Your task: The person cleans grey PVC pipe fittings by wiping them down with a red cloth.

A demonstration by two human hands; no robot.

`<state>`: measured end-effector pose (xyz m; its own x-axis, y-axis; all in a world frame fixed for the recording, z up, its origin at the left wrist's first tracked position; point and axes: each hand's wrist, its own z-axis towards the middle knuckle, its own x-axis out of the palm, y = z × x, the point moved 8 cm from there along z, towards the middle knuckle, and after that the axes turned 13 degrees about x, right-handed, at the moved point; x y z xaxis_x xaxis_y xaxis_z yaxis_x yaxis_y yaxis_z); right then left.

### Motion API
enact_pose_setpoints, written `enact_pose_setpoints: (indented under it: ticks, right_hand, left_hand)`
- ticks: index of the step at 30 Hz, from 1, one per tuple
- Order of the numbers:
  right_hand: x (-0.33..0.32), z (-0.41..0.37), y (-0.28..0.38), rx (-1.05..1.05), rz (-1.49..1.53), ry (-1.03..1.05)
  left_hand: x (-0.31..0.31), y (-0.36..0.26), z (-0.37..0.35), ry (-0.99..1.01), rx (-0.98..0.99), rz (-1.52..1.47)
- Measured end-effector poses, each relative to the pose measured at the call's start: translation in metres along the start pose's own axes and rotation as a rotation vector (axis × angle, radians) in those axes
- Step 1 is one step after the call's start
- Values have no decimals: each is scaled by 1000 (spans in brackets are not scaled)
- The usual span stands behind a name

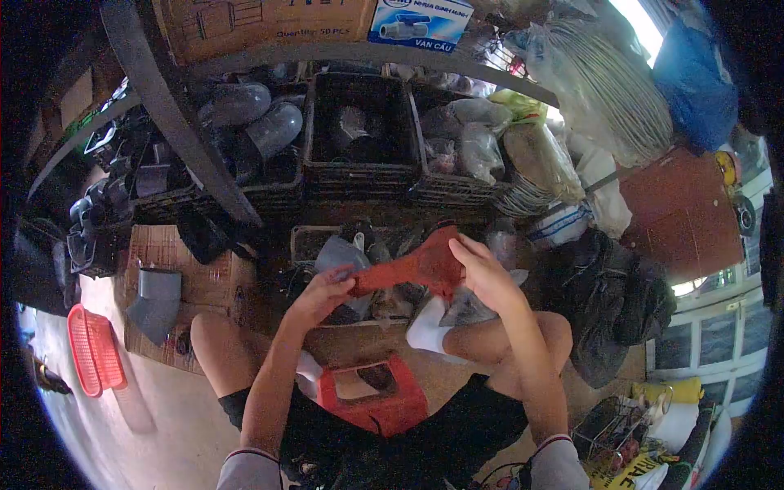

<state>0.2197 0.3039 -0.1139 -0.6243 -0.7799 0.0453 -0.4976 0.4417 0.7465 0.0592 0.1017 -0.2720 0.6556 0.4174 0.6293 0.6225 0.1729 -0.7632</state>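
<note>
Red cloth (425,260) held up in front of the body, spanning both hands. Left hand (321,300): grasping the narrow end. Right hand (485,276): grasping the wider end, some fingers hidden behind it. Material hard to make out. Grey fitting (339,253) beyond the cloth, partly covered by it and the left hand; neighbouring items too dim and overlapped to identify. Red stool (414,390) partly hidden by shorts (465,416). Carton (286,37) cut off at top edge. Black bag (608,302), right: contents unseen.
</note>
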Motion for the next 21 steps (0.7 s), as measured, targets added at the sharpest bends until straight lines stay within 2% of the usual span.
enact_pose_setpoints:
  ticks: [2, 5, 8, 11, 14, 17, 20, 21]
  right_hand:
    - [7, -5, 8, 45, -47, 63]
    - [16, -5, 11, 0, -117, 233]
    - [14, -9, 5, 76, -123, 232]
    - [9, -6, -5, 117, -143, 220]
    - [-9, 11, -24, 135, -199, 165]
    - [6, -9, 4, 66, -193, 201]
    - [7, -35, 60, -555, -536, -115]
    - [17, -48, 68, -628, -591, -46]
  left_hand:
    - [9, -25, -2, -95, 181, -125]
    - [23, -52, -4, -184, 270, -152]
    - [15, -44, -1, -110, 212, -104]
    - [28, -51, -13, -61, 78, 103]
    - [10, -29, -12, -104, 3, 90]
    - [15, -40, -12, -109, 75, 39]
    - [32, -82, -12, -181, 267, -58]
    - [35, -97, -13, -181, 342, -71]
